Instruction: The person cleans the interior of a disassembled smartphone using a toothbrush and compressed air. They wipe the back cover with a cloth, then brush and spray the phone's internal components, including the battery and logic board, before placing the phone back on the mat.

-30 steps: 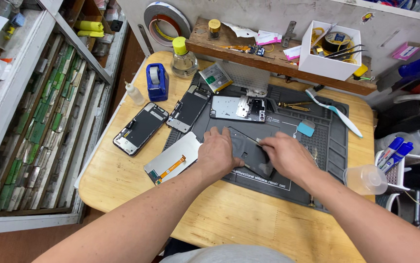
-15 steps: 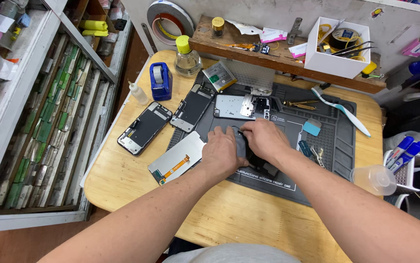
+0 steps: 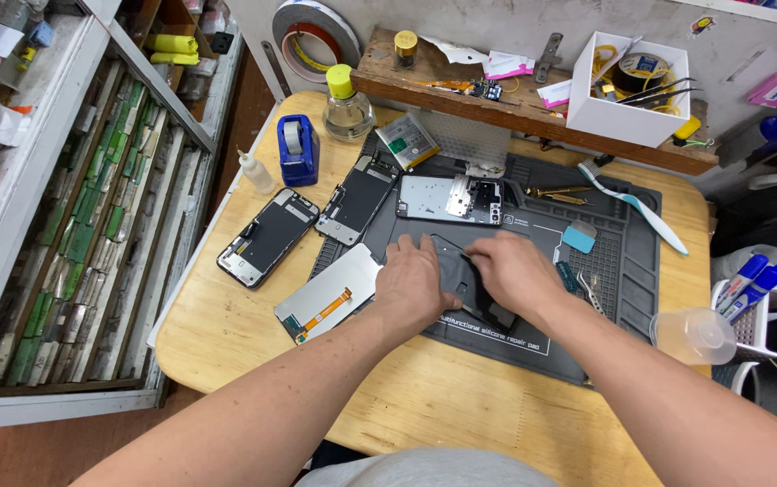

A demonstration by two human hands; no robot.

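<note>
1. Phone housing (image 3: 461, 275), dark and flat, lies on the grey silicone repair mat (image 3: 623, 280) in the middle of the wooden surface (image 3: 226, 334). The left hand (image 3: 415, 287) presses flat on its near-left edge with fingers spread; the right hand (image 3: 510, 271) covers its right side, and I cannot tell whether that grip pinches anything.
2. Risk, as I judge it: uneven pressure from the two hands could flex or crack the thin housing.
3. A sideways slip could knock the white display panel (image 3: 330, 293) with its orange flex, lying just left of the mat.
4. Loose small parts near the right hand, such as the tweezers (image 3: 598, 290), could be swept off the mat.
5. Packages and labels, largest first: a white open box (image 3: 627, 113) of tools sits on the wooden shelf (image 3: 461, 90) at the back right.
6. A blue tape dispenser (image 3: 298, 149) stands at the back left.
7. A clear bottle (image 3: 346, 104) with a yellow cap stands beside it.
8. A pink label (image 3: 776, 88) sticks to the wall, far right.
</note>
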